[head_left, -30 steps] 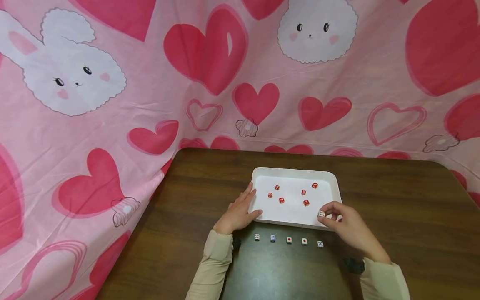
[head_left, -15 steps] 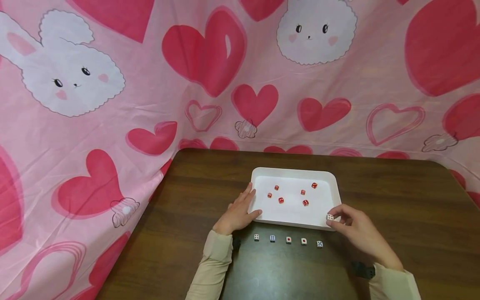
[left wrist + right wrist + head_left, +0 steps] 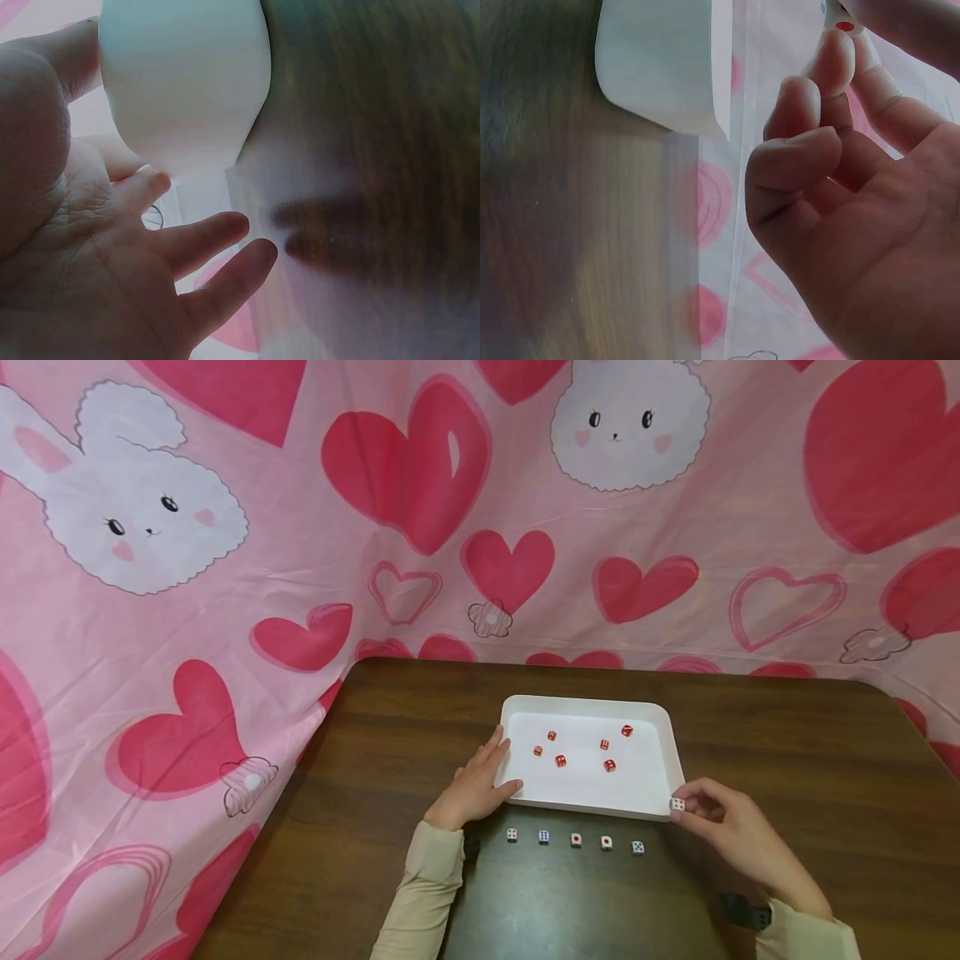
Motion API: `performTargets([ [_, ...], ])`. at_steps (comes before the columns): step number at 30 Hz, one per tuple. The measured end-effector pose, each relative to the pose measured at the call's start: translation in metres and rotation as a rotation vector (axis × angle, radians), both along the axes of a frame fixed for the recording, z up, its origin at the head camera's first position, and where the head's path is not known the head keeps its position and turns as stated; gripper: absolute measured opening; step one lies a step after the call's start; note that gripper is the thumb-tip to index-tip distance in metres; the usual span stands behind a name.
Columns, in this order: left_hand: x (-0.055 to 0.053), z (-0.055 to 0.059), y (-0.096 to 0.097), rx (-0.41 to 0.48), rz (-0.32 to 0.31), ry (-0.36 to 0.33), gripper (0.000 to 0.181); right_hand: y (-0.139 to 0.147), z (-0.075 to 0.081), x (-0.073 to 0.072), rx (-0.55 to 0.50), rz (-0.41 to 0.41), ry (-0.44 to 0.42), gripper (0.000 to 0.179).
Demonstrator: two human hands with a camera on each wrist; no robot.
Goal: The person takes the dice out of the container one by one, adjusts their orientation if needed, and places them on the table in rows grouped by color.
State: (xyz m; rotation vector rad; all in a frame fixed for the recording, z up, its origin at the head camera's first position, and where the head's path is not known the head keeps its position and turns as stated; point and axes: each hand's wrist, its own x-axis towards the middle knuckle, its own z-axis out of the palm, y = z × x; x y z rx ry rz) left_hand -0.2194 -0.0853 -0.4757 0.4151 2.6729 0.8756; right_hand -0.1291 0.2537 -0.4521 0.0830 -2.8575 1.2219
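Between thumb and fingers, my right hand (image 3: 738, 831) pinches a white die (image 3: 678, 804) at the near right corner of the white tray (image 3: 592, 803). In the right wrist view, that die (image 3: 844, 25) shows a red pip. My left hand (image 3: 471, 787) rests at the tray's left end, fingers extended along its rim; the left wrist view has the thumb and fingertips at the tray wall (image 3: 187, 82). Several red dice, such as one red die (image 3: 610, 766), lie scattered inside the tray. Several white dice, one of them a red-pipped die (image 3: 576, 840), form a row in front of it.
The dark wooden table (image 3: 810, 752) extends to both sides of the tray and has a grey-green sheen in front. A pink cloth (image 3: 420, 602) with hearts and rabbits hangs behind the table and along its left side.
My right hand has carried the white die rightward and toward me, from over the tray floor to its near right corner. The left hand stays at the tray, and the other dice lie as before.
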Motion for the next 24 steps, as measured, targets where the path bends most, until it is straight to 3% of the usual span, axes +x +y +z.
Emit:
performTargets([
  [9,0.0,0.0,-0.002,0.001,-0.01,0.004,0.077,0.007,-0.006,0.008,-0.007,0.007,0.006,0.02],
  [24,0.0,0.001,-0.002,-0.024,-0.024,0.016,0.074,0.011,-0.016,0.016,-0.062,0.079,-0.161,0.02],
])
